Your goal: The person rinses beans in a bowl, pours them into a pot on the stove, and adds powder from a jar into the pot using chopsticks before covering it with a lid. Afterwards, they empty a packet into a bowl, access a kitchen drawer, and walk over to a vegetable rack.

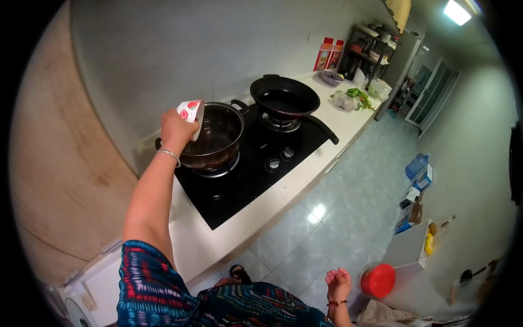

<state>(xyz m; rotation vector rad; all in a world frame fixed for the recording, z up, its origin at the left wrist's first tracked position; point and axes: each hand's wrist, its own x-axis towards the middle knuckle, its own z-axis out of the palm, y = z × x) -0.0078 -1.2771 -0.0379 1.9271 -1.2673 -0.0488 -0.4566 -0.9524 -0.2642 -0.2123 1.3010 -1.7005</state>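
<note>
My left hand (pixel 177 129) is closed on a white bowl (pixel 190 110) with a red pattern. The bowl is tipped on its side above the left part of a deep dark pot (pixel 220 132), its mouth toward the pot. What the bowl contains is hidden, and the pot's contents are hard to make out. Under the pot is the left burner of a black glass gas stove (pixel 239 182). Away from the stove, low at my right side, my right hand (pixel 338 283) holds nothing, palm up with its fingers loosely bent and apart.
A black frying pan (pixel 284 98) sits on the other burner, its handle pointing over the counter's front edge. Farther along the counter (pixel 318 111) are green vegetables (pixel 357 99) and a grey basin (pixel 330 78). A red bucket (pixel 377 280) stands on the floor near my right hand.
</note>
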